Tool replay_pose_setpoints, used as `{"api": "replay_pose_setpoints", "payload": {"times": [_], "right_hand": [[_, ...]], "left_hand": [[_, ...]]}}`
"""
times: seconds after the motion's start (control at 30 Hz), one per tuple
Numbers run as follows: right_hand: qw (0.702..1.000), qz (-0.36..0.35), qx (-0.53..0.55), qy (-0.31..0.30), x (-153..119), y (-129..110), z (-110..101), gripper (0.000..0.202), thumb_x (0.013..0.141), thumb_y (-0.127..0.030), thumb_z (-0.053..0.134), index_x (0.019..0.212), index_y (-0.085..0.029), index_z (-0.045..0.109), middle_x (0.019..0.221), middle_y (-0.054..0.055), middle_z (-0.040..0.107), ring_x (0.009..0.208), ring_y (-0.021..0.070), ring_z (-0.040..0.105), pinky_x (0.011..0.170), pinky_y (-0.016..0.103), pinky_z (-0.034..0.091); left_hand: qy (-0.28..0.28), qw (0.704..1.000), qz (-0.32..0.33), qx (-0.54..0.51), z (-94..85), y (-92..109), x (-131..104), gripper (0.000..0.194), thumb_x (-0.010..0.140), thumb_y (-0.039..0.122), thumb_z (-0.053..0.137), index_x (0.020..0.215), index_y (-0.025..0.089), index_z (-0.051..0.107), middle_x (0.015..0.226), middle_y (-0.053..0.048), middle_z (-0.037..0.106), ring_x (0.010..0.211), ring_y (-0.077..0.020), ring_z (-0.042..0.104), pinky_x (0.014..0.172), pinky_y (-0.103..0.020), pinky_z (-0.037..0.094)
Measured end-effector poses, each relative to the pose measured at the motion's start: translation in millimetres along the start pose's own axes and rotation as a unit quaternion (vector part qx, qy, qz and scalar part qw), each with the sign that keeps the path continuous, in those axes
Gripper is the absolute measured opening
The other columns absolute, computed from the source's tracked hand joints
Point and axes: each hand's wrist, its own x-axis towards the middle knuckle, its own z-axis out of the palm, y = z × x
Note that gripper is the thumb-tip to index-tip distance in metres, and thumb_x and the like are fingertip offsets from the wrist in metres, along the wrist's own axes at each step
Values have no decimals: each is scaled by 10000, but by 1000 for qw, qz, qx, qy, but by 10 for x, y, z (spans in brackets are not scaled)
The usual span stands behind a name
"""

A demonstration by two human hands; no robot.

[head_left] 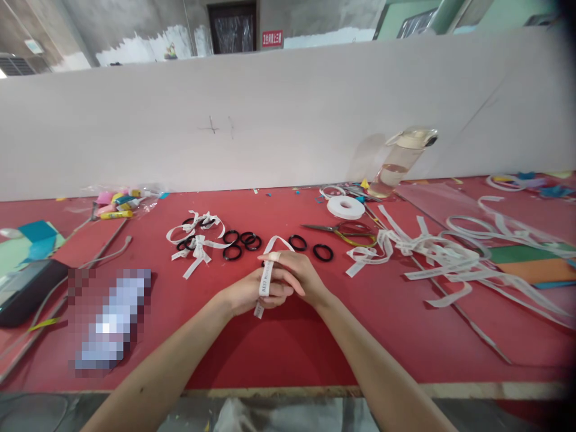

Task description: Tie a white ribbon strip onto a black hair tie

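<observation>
Both your left hand (245, 295) and right hand (300, 276) were pinched shut on the ribbon (266, 277), mid-table above the red table (279, 342). A loose grip could've let that loop slip apart.

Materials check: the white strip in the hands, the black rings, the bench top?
White strip: looks like woven or satin ribbon, since it bends limply and carries printed lettering; could be coated paper. Black rings: probably elastic or rubber bands, matte, thin, evenly round; too small to be sure. Bench top: red matte sheet over a pale board, its edge showing at the front.
</observation>
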Motion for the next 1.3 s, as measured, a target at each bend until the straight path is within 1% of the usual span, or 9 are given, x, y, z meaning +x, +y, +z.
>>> {"api": "replay_pose_setpoints", "payload": {"times": [0.17,0.3,0.47,0.6,0.73,0.83,0.97,1.1,1.3], "right_hand": [[999,34,24,-23,24,-4,9,201,912,-210,501,896,-190,700,799,31,697,707,159,612,649,261,463],[996,82,-21,-2,21,97,47,158,875,-174,527,782,-189,653,714,11,671,638,142,577,594,241,417],[996,78,-47,7,-11,170,48,183,897,-174,483,802,-190,639,735,26,673,650,153,593,604,253,428],[998,38,-43,6,-7,146,47,197,933,-210,460,829,-194,626,773,39,665,696,164,604,638,267,448],[996,48,-67,37,10,136,65,209,928,-229,480,752,-204,589,742,33,616,694,169,571,660,285,454],[996,57,-54,44,23,146,65,159,922,-241,498,868,-212,645,875,55,673,813,191,616,760,317,486],[987,131,-19,94,50,138,41,233,958,-336,486,1001,-214,680,978,73,721,884,199,663,807,323,504],[974,163,1,155,67,122,27,254,946,-381,511,985,-207,692,1007,77,745,911,201,689,819,307,523],[982,143,30,121,52,82,40,226,932,-399,562,938,-222,703,944,50,752,856,187,699,805,287,523]], "left_hand": [[29,994,100,-31,-35,33,-13,243,758,344,773,830,130,682,466,118,234,405,-21,180,435,-204,107],[98,985,138,-35,-63,37,19,242,703,301,817,819,134,686,484,111,285,416,-9,174,428,-192,106],[99,993,62,-24,-58,58,23,256,814,322,724,989,138,698,465,82,406,395,-40,351,425,-184,245],[71,994,62,-58,-73,91,-7,236,848,288,674,1008,117,704,529,25,523,451,-84,513,453,-200,345],[48,994,42,-92,-100,115,-10,209,850,265,656,1010,139,705,496,58,466,338,-19,274,367,-174,141],[70,993,40,-85,-89,128,-12,164,848,280,666,941,152,705,426,103,306,370,-19,152,393,-176,102],[44,999,3,-20,-25,133,-44,177,798,281,736,897,139,697,472,117,236,402,-16,160,420,-192,97],[19,999,-17,42,20,90,-42,264,778,274,768,979,117,702,546,91,348,439,-11,236,445,-197,133],[50,998,-25,-25,-43,9,41,311,836,343,690,1000,79,688,484,62,436,380,-35,343,418,-210,133]]}}
